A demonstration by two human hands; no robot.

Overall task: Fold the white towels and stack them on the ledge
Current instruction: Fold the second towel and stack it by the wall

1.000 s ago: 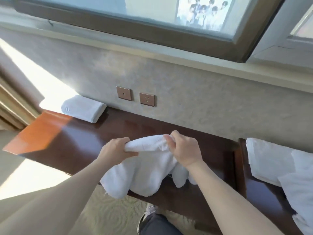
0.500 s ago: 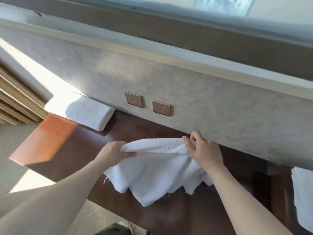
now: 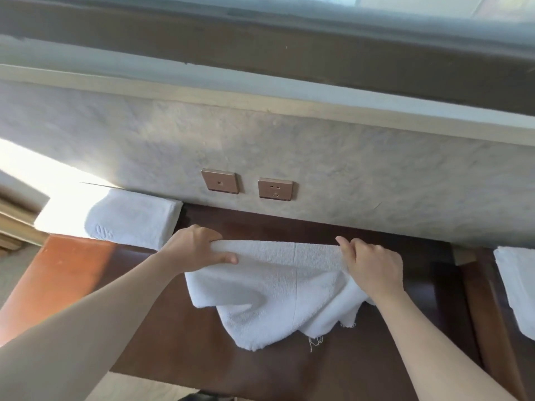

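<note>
Stretching across a dark wooden ledge (image 3: 362, 357), a white towel (image 3: 275, 296) is held taut along its far edge by two bare hands. The left hand (image 3: 197, 250) is curled over one top corner, with the thumb laid along the front of the cloth and the fingers wrapped behind it. The right hand (image 3: 373, 264) pinches the other top corner, its fingers bent over the edge. The edge is pulled straight between them, probably so that the cloth can be laid flat and square before it is folded. Below that edge the towel sags in uneven lobes onto the wood, and loose threads hang from its frayed hem, so the fold is judged to be barely begun.

At the far left of the ledge, against the wall and partly in bright sunlight, a folded towel (image 3: 136, 224) is already lying, with an embossed mark on its near face. This seems to be the spot where the stack is being built. At the right edge of the view, on a neighbouring wooden surface, part of another white towel (image 3: 518, 287) can be seen, apparently waiting to be folded. Two copper-coloured wall plates (image 3: 249, 186) are set in the pale wall just above the ledge, and a window frame (image 3: 260, 50) runs along the top.
</note>
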